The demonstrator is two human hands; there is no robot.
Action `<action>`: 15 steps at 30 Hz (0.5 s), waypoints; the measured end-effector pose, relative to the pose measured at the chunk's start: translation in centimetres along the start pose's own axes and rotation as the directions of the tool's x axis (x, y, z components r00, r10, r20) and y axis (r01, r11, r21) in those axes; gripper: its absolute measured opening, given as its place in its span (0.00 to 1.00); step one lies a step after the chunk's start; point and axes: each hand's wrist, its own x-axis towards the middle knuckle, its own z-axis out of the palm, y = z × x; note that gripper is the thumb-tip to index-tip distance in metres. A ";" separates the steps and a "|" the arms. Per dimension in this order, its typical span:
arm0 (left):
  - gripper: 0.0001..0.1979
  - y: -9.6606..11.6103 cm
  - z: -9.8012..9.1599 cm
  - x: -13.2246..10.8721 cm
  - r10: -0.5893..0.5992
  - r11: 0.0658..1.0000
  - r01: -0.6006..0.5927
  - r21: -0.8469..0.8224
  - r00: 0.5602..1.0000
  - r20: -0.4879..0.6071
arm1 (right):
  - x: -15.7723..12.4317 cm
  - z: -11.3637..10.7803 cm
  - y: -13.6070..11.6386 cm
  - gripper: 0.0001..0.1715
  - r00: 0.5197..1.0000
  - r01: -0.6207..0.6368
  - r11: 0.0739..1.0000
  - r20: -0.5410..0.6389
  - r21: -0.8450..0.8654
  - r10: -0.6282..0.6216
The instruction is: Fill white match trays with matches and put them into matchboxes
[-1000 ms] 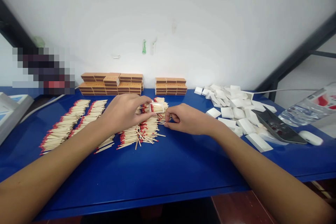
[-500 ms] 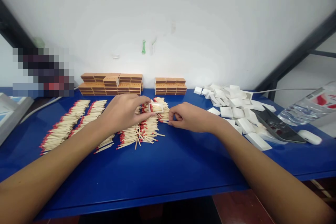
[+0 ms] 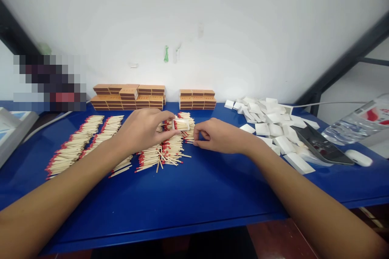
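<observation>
My left hand (image 3: 142, 127) holds a small white matchbox tray (image 3: 181, 129) between thumb and fingers, above rows of red-headed matches (image 3: 173, 145). Some matches show inside the tray. Just right of it, my right hand (image 3: 219, 135) is closed in a pinch, its fingertips low at the pale end of a match (image 3: 190, 142) at the edge of the rightmost row. My left hand and forearm hide part of the middle rows. More match rows (image 3: 74, 145) lie to the left, heads pointing left.
Brown matchboxes stand stacked along the wall in a longer block (image 3: 121, 101) and a shorter one (image 3: 197, 100). White trays (image 3: 273, 121) are heaped at right, beside a dark phone-like slab (image 3: 322, 145), a white mouse (image 3: 358, 158) and a plastic bottle (image 3: 358, 123). The blue table (image 3: 170, 206) has its edge in front.
My right hand has shifted slightly left, its pinched fingertips closer to the match row. My left hand and the tray stay nearly in place.
</observation>
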 end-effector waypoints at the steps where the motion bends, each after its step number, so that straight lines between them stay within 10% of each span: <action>1: 0.20 0.0 0.0 0.0 0.001 1.000 -0.001 0.003 1.000 -0.003 | 0.0 0.0 0.0 0.05 1.000 0.000 1.000 0.006 0.002 0.000; 15: 0.21 0.1 -0.1 0.0 0.015 1.000 -0.014 -0.007 1.000 0.004 | 0.0 -0.2 0.1 0.06 0.999 -0.003 1.000 0.049 0.008 0.002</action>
